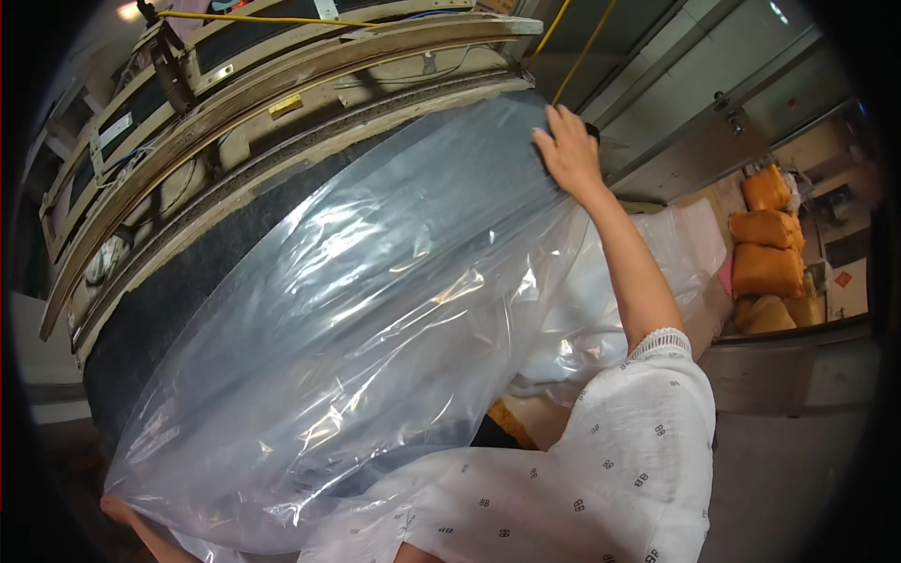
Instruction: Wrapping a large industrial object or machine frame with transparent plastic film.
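Clear plastic film [375, 281] is the biggest item: one wide, glossy sheet running diagonally across the dark surface [169, 300] in front of you. Behind it, the long machine frame [394, 47] spans the upper left. Next down in size: a loose heap of similar film [601, 319] beside your right arm, crumpled. Smaller, and well apart at far right: stacked orange bags [768, 267].

Your hands, last. Right hand [571, 155] lies on the sheet's far right end, fingers spread, palm down, gripping nothing. Left hand [117, 509], at the lower left, appears to pinch the sheet's gathered corner; the fingertips are partly hidden.

Progress, by my reading: partway. The sheet is spread, and its far part lies fairly smooth. Your near side remains unsettled: creases, slack folds, film bunched against your shirt [582, 488].
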Action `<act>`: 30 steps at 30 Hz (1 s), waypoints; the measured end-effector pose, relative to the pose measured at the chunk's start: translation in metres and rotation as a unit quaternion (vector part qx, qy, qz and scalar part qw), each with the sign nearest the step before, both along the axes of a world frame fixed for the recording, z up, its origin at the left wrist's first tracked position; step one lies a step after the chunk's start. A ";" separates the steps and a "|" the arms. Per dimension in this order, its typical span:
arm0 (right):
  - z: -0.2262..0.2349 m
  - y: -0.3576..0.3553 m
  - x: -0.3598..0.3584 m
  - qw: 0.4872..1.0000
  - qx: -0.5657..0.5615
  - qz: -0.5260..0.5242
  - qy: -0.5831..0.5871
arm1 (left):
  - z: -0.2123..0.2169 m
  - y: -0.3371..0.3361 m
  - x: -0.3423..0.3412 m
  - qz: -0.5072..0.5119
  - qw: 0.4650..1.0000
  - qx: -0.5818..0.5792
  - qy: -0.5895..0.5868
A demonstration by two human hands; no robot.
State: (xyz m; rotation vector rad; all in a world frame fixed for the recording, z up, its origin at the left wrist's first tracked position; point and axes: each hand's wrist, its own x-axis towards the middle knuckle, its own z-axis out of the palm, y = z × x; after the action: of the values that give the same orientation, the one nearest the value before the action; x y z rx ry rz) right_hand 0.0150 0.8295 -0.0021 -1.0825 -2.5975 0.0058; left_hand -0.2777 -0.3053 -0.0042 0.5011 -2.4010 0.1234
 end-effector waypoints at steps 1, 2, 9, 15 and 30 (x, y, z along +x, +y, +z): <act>-0.004 -0.008 -0.012 0.998 0.018 0.062 0.013 | 0.011 -0.006 0.007 0.091 0.995 0.019 -0.046; -0.009 -0.017 -0.023 0.991 0.030 0.124 0.029 | 0.026 -0.012 0.013 0.183 0.979 0.034 -0.089; 0.020 -0.030 -0.023 0.971 -0.077 0.187 0.131 | 0.023 -0.024 0.028 0.146 0.987 0.053 -0.051; 0.072 -0.052 -0.045 0.926 0.092 0.230 0.284 | 0.005 -0.029 0.030 0.118 0.983 0.140 -0.032; 0.008 -0.059 -0.038 0.972 -0.009 0.235 0.007 | -0.069 0.009 0.004 -0.087 0.842 0.532 -0.002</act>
State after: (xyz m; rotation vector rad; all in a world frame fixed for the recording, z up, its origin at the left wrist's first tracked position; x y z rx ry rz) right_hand -0.0228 0.7701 0.0054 -0.4474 -2.7778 0.1457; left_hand -0.2734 -0.2959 -0.0736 0.7346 -2.3066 -1.3519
